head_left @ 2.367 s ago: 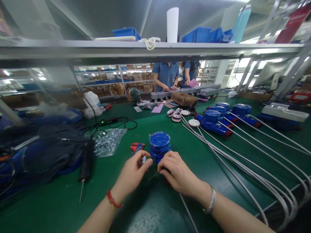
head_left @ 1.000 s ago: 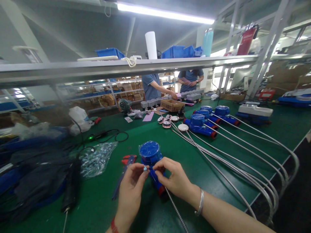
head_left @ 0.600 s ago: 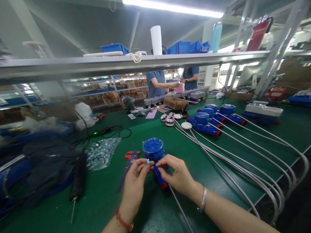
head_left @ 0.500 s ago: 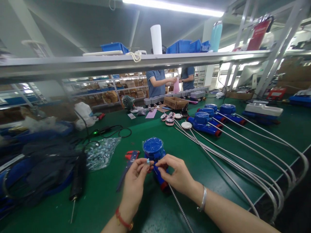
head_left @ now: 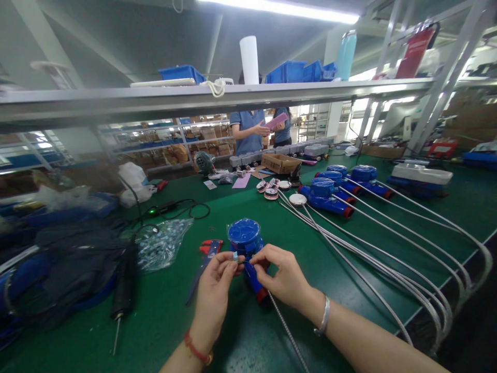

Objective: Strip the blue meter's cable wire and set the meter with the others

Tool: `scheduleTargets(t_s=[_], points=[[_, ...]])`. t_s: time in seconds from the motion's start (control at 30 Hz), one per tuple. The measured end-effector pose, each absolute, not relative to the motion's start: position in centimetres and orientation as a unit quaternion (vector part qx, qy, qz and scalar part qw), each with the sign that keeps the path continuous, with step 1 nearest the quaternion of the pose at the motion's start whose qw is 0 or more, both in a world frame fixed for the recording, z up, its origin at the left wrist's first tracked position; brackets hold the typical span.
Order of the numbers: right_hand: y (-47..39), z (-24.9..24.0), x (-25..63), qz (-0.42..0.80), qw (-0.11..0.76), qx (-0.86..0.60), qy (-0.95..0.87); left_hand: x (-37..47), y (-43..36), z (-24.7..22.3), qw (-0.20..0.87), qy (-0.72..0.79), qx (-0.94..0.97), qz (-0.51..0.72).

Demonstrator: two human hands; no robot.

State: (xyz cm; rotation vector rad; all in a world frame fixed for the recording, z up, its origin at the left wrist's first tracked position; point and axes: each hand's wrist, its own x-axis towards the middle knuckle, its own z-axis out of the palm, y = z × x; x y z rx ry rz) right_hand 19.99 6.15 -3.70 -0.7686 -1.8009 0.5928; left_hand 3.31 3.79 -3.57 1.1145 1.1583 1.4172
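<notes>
My left hand pinches a small light-blue connector between thumb and fingers. Thin dark wire spans the short gap to my right hand, whose thumb and forefinger are closed on it. Right behind both hands stands a blue meter with a film-wrapped round top and a pipe body ending in red. From beside that body a braided cable runs down toward me. Left of the meter lies a red-handled tool, partly covered by a dark strip.
A clear bag of small light-blue parts and a black screwdriver-like tool lie left. Several blue meters with long braided cables occupy the right. A shelf crosses above; two people work beyond the bench.
My hands stay almost in place; a little more wire shows between them. Across the bench, the pink sheet the people handle has gone from hanging down to slanting sideways.
</notes>
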Motion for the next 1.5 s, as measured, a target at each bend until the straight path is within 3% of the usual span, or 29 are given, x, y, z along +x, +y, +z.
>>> scheduleTargets(t_s=[0.57, 0.9, 1.1, 1.5], points=[[6.1, -3.6, 20.0, 0.242, 0.522, -0.309, -0.757, 3.5, 3.5, -2.8, 0.445, 0.487, 0.491, 0.568], [6.0, -3.9, 19.9, 0.286, 0.507, -0.349, -0.734, 3.7, 3.4, -3.1, 0.505, 0.46, 0.472, 0.557], [5.9, -3.8, 19.8, 0.316, 0.508, -0.314, -0.737, 4.1, 3.2, -2.7, 0.461, 0.481, 0.505, 0.549], [6.4, -3.3, 20.6, 0.121, 0.456, -0.319, -0.822, 3.9, 2.6, -2.9, 0.41, 0.454, 0.603, 0.512]])
